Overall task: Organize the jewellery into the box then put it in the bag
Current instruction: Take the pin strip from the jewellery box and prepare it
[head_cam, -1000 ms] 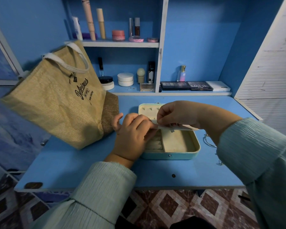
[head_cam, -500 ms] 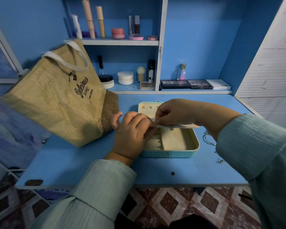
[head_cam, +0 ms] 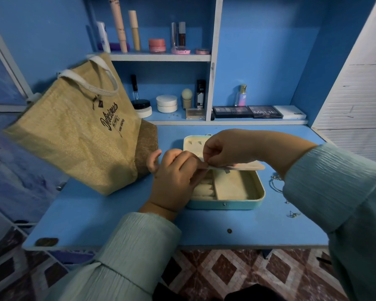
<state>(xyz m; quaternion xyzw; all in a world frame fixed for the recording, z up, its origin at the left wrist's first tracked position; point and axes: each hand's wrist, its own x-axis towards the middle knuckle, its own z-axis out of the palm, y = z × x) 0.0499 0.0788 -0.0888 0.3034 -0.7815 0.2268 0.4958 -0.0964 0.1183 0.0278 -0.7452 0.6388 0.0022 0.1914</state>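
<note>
Both hands pinch a flat beige insert panel (head_cam: 237,166) above the open jewellery box (head_cam: 226,204).

Left to right: jute bag (head_cam: 74,131) leans on the blue table (head_cam: 109,213); left hand (head_cam: 174,181) and right hand (head_cam: 228,149) meet at the panel's left end, over the box's ring-roll section; a bracelet (head_cam: 275,184) and earring (head_cam: 293,213) lie right of the box.

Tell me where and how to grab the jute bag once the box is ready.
Take the jute bag by its white rope handles, reaching from above. It leans tilted on the table, left of the jewellery box, and the handles loop clear at the top, probably the easiest hold.
</note>
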